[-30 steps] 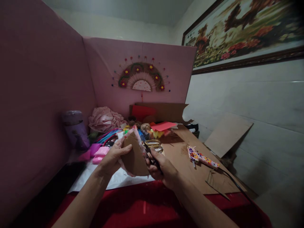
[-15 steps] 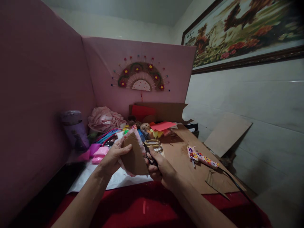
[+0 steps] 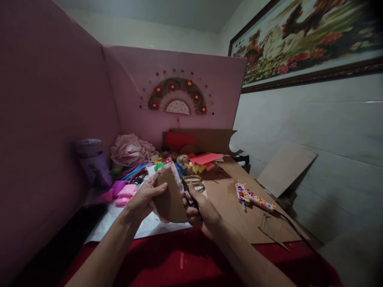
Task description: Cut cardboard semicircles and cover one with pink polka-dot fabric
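My left hand (image 3: 149, 195) is closed on a piece of cardboard (image 3: 171, 196), thumb on its bare brown face. Pale pink patterned fabric (image 3: 176, 173) sticks out round the cardboard's edges. My right hand (image 3: 202, 209) grips dark-handled scissors (image 3: 191, 199), held against the right side of the cardboard, by the fabric edge. How far the blades are apart I cannot make out. Both hands are above the front of the table, over a white sheet (image 3: 119, 223).
A glue gun (image 3: 254, 198) with a flowered cover lies right, its cord running to the front edge. Pink packets (image 3: 126, 193), hoops (image 3: 193, 179), twine (image 3: 182, 159) and red paper (image 3: 206, 158) crowd the back. A purple tumbler (image 3: 95, 165) stands left; a fan decoration (image 3: 178, 93) hangs behind.
The cardboard has tilted slightly and its lower edge sits a little lower. Both hands keep their grips, with the scissors almost in the same place.
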Demonstrator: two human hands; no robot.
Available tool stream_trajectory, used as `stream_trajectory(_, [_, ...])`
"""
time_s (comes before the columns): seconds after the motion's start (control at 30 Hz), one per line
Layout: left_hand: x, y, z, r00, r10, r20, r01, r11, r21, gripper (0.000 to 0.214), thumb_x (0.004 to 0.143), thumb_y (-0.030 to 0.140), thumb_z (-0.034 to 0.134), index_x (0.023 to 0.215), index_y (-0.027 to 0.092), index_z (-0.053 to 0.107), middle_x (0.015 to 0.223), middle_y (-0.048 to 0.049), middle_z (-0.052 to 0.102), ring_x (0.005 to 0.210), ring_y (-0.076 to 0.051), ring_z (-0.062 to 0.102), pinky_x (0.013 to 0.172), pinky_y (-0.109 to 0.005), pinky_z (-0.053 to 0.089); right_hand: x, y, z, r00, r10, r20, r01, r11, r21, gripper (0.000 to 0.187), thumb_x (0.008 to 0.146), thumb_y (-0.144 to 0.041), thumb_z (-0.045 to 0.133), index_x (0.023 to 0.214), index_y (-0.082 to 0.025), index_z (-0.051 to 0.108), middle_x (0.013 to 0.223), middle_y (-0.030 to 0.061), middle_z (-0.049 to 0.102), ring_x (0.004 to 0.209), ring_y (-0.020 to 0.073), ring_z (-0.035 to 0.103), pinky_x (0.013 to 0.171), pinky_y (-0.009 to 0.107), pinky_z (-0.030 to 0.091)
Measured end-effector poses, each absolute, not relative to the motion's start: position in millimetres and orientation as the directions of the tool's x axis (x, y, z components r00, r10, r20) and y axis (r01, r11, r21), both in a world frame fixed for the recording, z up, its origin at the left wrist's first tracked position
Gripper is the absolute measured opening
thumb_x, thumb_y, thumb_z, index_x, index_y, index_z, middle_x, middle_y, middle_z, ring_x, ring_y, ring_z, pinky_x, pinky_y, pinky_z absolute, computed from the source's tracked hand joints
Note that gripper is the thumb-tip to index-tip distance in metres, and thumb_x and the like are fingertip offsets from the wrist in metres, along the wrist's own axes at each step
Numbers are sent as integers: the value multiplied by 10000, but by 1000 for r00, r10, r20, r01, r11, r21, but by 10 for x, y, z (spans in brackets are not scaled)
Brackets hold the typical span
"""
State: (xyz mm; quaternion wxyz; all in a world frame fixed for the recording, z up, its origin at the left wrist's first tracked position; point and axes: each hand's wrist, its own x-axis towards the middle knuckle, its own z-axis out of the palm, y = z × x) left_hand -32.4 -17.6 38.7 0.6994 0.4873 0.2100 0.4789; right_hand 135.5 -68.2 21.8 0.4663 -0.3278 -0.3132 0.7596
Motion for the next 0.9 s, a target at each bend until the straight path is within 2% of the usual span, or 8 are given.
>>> stream_trajectory(0.13, [-320,-172,387,459,874,161,-460,79,884,487,675,149,697,1139,224,570,900,-36,693,738,-175,657,693,-266,525,1333,-701,230,-318,930,-186,-559,-342,-755,457,716,-578,610,635,-142,499,449,-102,317,336,-16,134,332,112,51])
stream_trajectory(0.3, [-321,-173,384,448,876,178,-470,62,880,539,681,157,694,1191,240,541,925,-38,692,756,-177,658,705,-264,523,1306,-714,236,-280,941,-188,-622,-327,-711,433,652,-508,709,643,-131,495,515,-86,397,342,-32,177,325,106,50])
stream_trajectory(0.37, [-322,-171,381,443,877,184,-473,55,880,541,667,161,706,1180,234,550,921,-40,692,757,-179,658,702,-259,523,1288,-716,220,-270,948,-169,-626,-306,-717,436,638,-502,721,630,-134,488,491,-92,387,338,-30,162,318,109,52])
stream_trajectory(0.5, [-323,-173,389,463,865,195,-468,51,882,534,671,168,701,1179,231,550,927,-49,690,764,-186,658,713,-269,523,1272,-729,202,-243,957,-158,-606,-277,-746,455,634,-534,707,606,-143,475,425,-114,304,331,-20,134,314,111,53])
stream_trajectory(0.7, [-328,-192,420,471,858,206,-459,38,888,622,691,149,680,1265,275,479,961,-42,685,786,-187,657,737,-286,521,1360,-732,290,-311,921,-236,-538,-375,-755,438,756,-570,566,653,-149,502,420,-101,314,330,-4,135,324,119,29])
stream_trajectory(0.9, [-333,-191,395,499,847,183,-448,72,891,630,669,157,700,1255,262,494,947,-51,690,761,-195,662,710,-291,527,1401,-701,313,-345,906,-246,-532,-405,-744,429,769,-555,564,654,-146,503,448,-89,351,328,-11,171,336,109,47])
